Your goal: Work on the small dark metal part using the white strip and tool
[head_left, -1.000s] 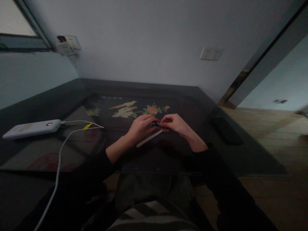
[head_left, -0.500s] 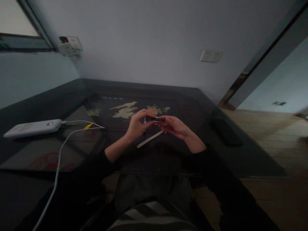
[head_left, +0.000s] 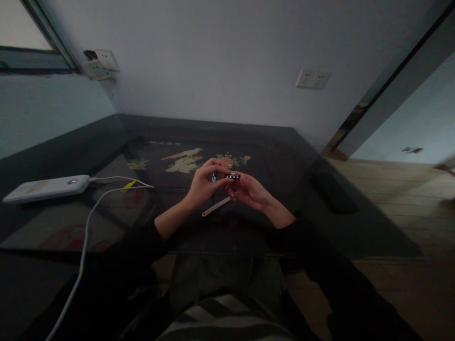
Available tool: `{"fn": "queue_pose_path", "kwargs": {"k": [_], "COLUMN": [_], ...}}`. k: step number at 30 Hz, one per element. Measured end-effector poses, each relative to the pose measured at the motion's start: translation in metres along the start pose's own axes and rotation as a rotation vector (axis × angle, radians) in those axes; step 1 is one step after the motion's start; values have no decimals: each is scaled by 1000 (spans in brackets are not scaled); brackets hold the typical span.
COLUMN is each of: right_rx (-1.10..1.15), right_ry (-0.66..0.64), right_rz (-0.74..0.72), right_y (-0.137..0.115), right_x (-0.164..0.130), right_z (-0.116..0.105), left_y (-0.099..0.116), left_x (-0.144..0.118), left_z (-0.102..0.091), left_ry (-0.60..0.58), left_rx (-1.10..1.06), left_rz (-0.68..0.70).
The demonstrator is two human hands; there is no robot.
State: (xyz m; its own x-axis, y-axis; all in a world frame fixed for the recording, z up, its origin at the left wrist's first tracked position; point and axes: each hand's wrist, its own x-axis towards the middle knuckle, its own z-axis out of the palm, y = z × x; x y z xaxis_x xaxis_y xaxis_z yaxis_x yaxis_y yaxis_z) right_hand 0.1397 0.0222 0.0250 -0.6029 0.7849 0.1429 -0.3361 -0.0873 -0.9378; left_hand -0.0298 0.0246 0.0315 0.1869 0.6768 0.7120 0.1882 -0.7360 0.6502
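A small black block (head_left: pixel 232 176) with a row of light dots along its side is held above the table. My left hand (head_left: pixel 205 181) pinches its left end between thumb and fingers. From the other side my right hand (head_left: pixel 253 192) grips the right end, fingers curled under it. Below the hands lies a narrow pale strip (head_left: pixel 216 207) with a small hole at its near end; its far end is hidden by my right hand. A thin silvery rod-like thing (head_left: pixel 213 178) shows beside my left palm, too small to name.
The dark glass-topped table (head_left: pixel 284 156) has a bird-and-flower picture (head_left: pixel 185 161). At left lies a white power bank (head_left: pixel 48 188) with a white cable (head_left: pixel 87 237) running off the near edge. A flat black object (head_left: pixel 334 192) lies at right. Wall sockets (head_left: pixel 313 79) are behind.
The black block has turned so its dotted side shows more clearly. My right hand has shifted slightly left, its fingers lower and further under the block. My left hand keeps its pinch.
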Motion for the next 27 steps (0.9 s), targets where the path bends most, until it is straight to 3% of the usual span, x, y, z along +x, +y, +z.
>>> {"fn": "queue_pose_path", "kwargs": {"k": [7, 11, 14, 17, 19, 24, 27], "right_rx": [-38, -94, -166, -357, -527, -1023, -1163], "right_ry": [77, 201, 246, 276, 316, 362, 326], "right_rz": [-50, -134, -216, -241, -264, -301, -259], "right_y": [-4, -10, -10, -5, -1, 5, 4], "right_x": [1, 4, 8, 10, 11, 7, 5], "right_z": [-2, -13, -23, -28, -29, -28, -26], "left_y": [-2, -14, -27, -39, -46, -52, -51], "left_x": [6, 12, 13, 10, 6, 0, 0], "left_z": [-6, -14, -19, -22, -22, -12, -8], "left_ry": [-86, -118, -176, -217, -290, -420, -460], "left_rx": [11, 16, 310, 703, 846, 961, 998], "left_rz": [-14, -260, -432, -464, -521, -631, -626]}}
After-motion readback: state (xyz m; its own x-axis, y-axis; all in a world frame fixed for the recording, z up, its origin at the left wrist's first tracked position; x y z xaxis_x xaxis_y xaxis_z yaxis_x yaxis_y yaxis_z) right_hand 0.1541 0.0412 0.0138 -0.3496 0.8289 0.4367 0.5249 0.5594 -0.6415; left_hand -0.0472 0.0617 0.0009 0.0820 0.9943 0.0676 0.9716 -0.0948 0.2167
